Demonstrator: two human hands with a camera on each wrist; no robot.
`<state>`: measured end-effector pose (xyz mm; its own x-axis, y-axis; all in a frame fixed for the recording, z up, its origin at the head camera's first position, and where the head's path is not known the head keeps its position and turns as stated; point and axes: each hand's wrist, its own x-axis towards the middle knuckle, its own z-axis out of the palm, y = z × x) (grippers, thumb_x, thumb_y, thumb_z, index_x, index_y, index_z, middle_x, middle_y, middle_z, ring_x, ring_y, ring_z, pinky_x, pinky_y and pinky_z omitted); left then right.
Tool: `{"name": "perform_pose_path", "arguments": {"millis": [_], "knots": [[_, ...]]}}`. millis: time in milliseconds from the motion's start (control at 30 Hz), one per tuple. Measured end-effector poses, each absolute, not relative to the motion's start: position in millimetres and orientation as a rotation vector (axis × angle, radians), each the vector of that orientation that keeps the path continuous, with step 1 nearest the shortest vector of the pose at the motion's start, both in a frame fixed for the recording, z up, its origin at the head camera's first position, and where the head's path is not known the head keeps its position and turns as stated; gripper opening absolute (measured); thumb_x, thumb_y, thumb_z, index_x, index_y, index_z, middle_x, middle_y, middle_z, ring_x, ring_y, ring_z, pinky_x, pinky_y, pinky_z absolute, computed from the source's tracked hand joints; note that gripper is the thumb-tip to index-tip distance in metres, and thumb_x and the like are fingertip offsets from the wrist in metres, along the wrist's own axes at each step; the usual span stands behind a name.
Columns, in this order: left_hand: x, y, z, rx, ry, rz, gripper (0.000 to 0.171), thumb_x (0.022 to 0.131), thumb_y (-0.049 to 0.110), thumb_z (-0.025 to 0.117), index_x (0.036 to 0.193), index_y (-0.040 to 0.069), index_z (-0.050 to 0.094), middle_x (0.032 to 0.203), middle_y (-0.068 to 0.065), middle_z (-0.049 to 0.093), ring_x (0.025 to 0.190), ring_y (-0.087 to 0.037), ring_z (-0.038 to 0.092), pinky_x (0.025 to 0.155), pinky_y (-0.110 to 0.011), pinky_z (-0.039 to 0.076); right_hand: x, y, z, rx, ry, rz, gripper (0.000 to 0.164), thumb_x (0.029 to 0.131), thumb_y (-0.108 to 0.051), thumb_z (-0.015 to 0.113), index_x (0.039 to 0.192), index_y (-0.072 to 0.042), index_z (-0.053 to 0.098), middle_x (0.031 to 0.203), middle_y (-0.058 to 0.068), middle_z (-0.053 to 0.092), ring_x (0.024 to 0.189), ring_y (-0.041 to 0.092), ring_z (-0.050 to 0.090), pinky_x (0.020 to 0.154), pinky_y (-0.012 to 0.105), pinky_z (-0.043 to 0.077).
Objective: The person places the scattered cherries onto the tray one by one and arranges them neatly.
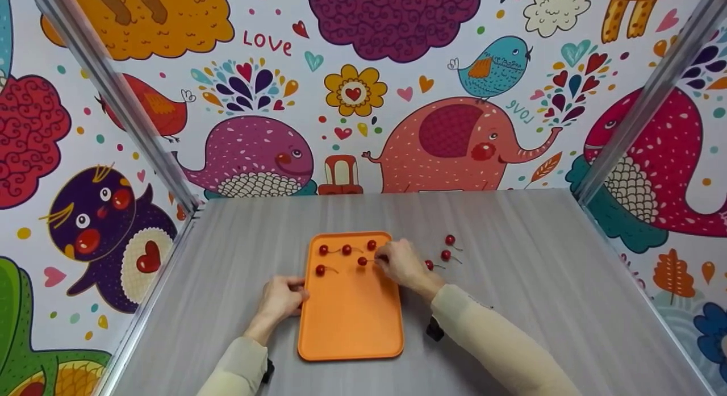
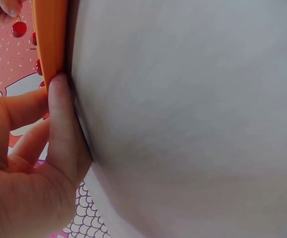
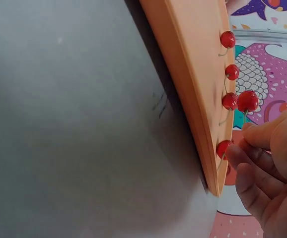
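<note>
Head view showed our right hand (image 1: 404, 265) pinching a cherry (image 1: 362, 261) by its stem above the tray (image 1: 352, 322) and our left hand (image 1: 281, 298) gripping the tray's left edge, so we judged a slow lowering best to stop the cherry rolling.

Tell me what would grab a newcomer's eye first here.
First, the bright orange tray on the grey table. Just above its surface, the right hand holds a glossy red cherry by its stem. Behind, the wall bursts with cartoon animals, notably a large pink elephant right of centre.
</note>
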<state>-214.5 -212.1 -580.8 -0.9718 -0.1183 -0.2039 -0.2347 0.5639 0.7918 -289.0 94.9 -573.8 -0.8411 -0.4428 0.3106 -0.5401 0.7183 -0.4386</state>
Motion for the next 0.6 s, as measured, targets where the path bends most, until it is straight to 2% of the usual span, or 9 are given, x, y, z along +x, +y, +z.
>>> {"name": "perform_pose_path", "arguments": {"millis": [167, 333, 600], "knots": [[-213, -211, -579, -0.313, 2.612, 1.434, 0.040, 0.098, 0.001, 0.076, 0.138, -0.003, 0.077, 0.105, -0.011, 0.079, 0.084, -0.014, 0.075, 0.069, -0.034, 0.070, -292, 83, -572, 0.796, -2.802, 0.714, 0.011, 0.104, -0.011, 0.079, 0.103, -0.008, 0.090, 0.100, 0.008, 0.087, 0.088, 0.025, 0.083, 0.081, 0.044, 0.072], [-213, -211, -579, -0.321, 2.599, 1.443, 0.041, 0.098, 0.001, 0.075, 0.140, -0.003, 0.077, 0.105, -0.012, 0.078, 0.084, -0.015, 0.075, 0.069, -0.034, 0.070, -294, 71, -571, 0.808, -2.816, 0.632, 0.016, 0.105, -0.011, 0.076, 0.096, -0.011, 0.089, 0.094, 0.006, 0.086, 0.085, 0.023, 0.082, 0.077, 0.041, 0.071], [-213, -212, -579, -0.307, 2.620, 1.441, 0.040, 0.097, 0.001, 0.075, 0.137, -0.002, 0.079, 0.101, -0.010, 0.078, 0.079, -0.013, 0.073, 0.066, -0.033, 0.069, -294, 61, -578, 0.797, -2.825, 0.533, 0.016, 0.105, -0.015, 0.079, 0.092, -0.011, 0.086, 0.093, 0.006, 0.082, 0.086, 0.025, 0.080, 0.076, 0.044, 0.070]]}}
